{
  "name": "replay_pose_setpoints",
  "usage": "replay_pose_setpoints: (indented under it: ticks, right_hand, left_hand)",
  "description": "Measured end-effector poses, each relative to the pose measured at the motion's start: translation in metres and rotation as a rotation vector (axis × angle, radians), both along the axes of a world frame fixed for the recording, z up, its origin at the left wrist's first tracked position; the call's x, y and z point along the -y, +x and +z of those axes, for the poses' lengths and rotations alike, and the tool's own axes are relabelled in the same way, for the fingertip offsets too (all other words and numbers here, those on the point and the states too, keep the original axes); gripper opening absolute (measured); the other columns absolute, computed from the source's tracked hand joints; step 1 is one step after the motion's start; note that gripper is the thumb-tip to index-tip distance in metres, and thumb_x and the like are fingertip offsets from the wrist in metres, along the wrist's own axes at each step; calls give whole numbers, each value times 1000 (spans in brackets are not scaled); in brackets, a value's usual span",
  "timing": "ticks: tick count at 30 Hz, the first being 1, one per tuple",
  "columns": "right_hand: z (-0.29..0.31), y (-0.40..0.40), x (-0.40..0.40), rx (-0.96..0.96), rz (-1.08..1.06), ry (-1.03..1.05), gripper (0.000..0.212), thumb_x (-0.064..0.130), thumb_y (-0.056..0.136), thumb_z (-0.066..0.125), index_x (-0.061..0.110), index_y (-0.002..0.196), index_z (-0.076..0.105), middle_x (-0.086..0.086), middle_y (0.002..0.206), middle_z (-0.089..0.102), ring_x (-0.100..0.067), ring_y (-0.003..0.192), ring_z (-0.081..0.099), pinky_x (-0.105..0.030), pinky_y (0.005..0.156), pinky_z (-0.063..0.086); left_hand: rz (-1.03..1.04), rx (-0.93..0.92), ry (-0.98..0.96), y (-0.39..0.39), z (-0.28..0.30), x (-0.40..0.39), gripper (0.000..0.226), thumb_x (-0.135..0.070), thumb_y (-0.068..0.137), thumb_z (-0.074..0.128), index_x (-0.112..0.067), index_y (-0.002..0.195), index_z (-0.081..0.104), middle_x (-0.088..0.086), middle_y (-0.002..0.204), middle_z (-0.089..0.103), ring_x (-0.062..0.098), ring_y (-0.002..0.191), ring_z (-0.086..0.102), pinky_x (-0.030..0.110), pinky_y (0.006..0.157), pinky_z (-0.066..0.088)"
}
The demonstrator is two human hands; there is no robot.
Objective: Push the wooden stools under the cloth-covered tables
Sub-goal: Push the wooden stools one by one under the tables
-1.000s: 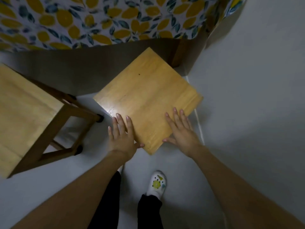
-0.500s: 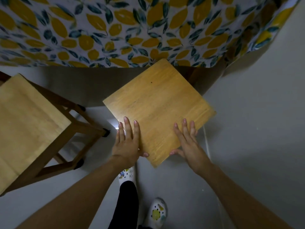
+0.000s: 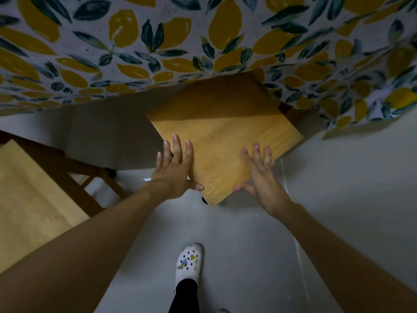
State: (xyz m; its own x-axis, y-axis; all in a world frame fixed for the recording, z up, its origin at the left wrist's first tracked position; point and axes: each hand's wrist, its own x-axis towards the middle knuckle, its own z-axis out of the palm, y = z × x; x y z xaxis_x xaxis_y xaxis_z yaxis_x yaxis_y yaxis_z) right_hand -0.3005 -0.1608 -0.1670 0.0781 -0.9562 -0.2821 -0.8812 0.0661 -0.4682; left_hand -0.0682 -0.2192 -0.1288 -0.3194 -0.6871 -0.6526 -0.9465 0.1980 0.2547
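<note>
A square wooden stool (image 3: 225, 134) stands corner-on in front of me, its far corner tucked under the hanging edge of the lemon-print tablecloth (image 3: 158, 48). My left hand (image 3: 174, 170) lies flat on the seat's near left edge, thumb hooked at the side. On the near right edge rests my right hand (image 3: 261, 177), fingers spread, thumb under the corner. A second wooden stool (image 3: 33, 190) with dark legs stands at the left, out from the table.
The grey floor (image 3: 338, 199) spreads to the right and behind the stool. My white clog (image 3: 188, 263) is on the floor below the stool. A dark table leg (image 3: 285, 109) shows under the cloth just right of the stool's far side.
The stool has slid forward; its far corner now sits beneath the cloth's edge and in its shadow. Both hands have kept their places on the seat, and I have stepped closer.
</note>
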Motion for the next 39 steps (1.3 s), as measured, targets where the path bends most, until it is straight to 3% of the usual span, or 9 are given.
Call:
replay_pose_setpoints:
  ticks: [6, 17, 21, 24, 27, 30, 34, 36, 39]
  right_hand:
    - [6, -5, 56, 21, 1, 18, 101, 36, 69, 72, 13, 151, 17, -19, 159, -3, -41, 143, -19, -60, 112, -6]
    - [16, -8, 89, -65, 6, 101, 100, 40, 76, 69, 16, 153, 10, -18, 160, -6, -39, 144, -19, -56, 114, -5]
    - [25, -5, 88, -104, -1, 115, 97, 42, 79, 68, 20, 153, 9, -15, 161, -5, -36, 145, -16, -51, 117, -2]
    - [33, 5, 82, -152, -25, 88, 90, 39, 83, 66, 19, 153, 13, -11, 162, 4, -36, 147, -6, -48, 119, 4]
    - [41, 23, 62, -61, -94, -38, 78, 30, 87, 66, 13, 151, 24, -10, 160, 18, -29, 148, 6, -46, 120, 11]
    - [47, 44, 35, 20, -143, -95, 77, 36, 87, 64, 11, 149, 27, -8, 158, 24, -25, 147, 10, -45, 119, 17]
    - [54, 78, -8, 55, -55, -126, 76, 48, 88, 56, 14, 150, 28, -4, 158, 26, -22, 147, 12, -48, 116, 26]
    - [58, 100, -29, 84, -20, -144, 74, 52, 89, 50, 14, 149, 29, -4, 157, 27, -19, 146, 14, -45, 117, 25]
    - [65, 137, -62, 135, 32, -156, 66, 51, 93, 43, 17, 148, 31, -2, 157, 28, -15, 146, 16, -35, 117, 20]
  left_hand:
    - [3, -17, -21, -5, -1, 53, 120, -63, 76, 60, -19, 144, -29, 15, 147, -42, 39, 134, -35, 50, 113, -12]
    - [-10, -44, -54, -7, -6, 85, 120, -64, 75, 58, -19, 143, -30, 15, 146, -43, 38, 133, -38, 49, 113, -13]
    - [51, -99, -115, -3, -5, 80, 120, -62, 73, 64, -21, 146, -21, 13, 151, -36, 33, 138, -33, 52, 113, -12]
    - [139, -166, -203, -1, -6, 59, 109, -58, 77, 62, -20, 149, -11, 8, 156, -25, 25, 142, -26, 52, 114, -11]
    - [208, -225, -268, 4, -6, 23, 92, -46, 89, 52, -16, 150, -11, 6, 158, -20, 21, 143, -22, 47, 115, -10]
    - [252, -228, -324, 24, -4, -15, 81, -38, 95, 46, -17, 150, -11, 4, 158, -19, 20, 143, -22, 43, 114, -11]
    - [287, -178, -393, 70, 7, -71, 80, -35, 97, 44, -19, 148, -16, 2, 157, -22, 19, 142, -24, 45, 117, -7]
    - [326, -170, -413, 95, 20, -103, 72, -30, 99, 35, -17, 147, -17, 2, 156, -23, 19, 142, -24, 44, 118, -9]
    - [389, -189, -516, 141, 32, -163, 65, -8, 91, 21, -10, 150, -6, 7, 157, -16, 24, 145, -17, 45, 119, -6]
